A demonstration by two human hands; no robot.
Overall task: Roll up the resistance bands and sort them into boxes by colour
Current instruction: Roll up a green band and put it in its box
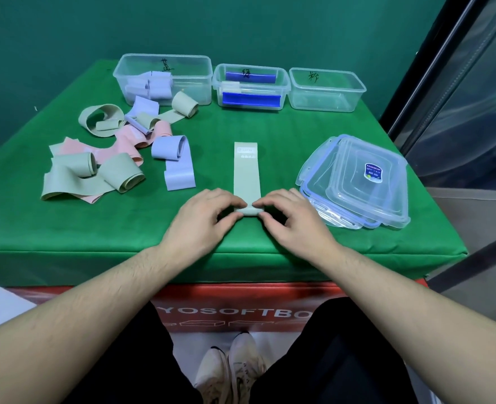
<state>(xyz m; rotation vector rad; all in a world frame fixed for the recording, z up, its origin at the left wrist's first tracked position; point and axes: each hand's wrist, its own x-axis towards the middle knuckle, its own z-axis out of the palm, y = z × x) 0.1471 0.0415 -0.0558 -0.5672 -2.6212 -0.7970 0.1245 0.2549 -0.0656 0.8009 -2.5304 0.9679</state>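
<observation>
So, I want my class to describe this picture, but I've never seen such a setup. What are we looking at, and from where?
There is no machine here: a person wears a camera on the head, looking down at their own bare arms. The left hand and right hand pinch the rolled near end of a flat pale green resistance band on a green cloth-covered table. To the left lies a pile of loose green, pink and lilac bands. At the back stand three clear plastic boxes; the left one holds lilac rolls. A stack of clear lids sits on the right.
</observation>
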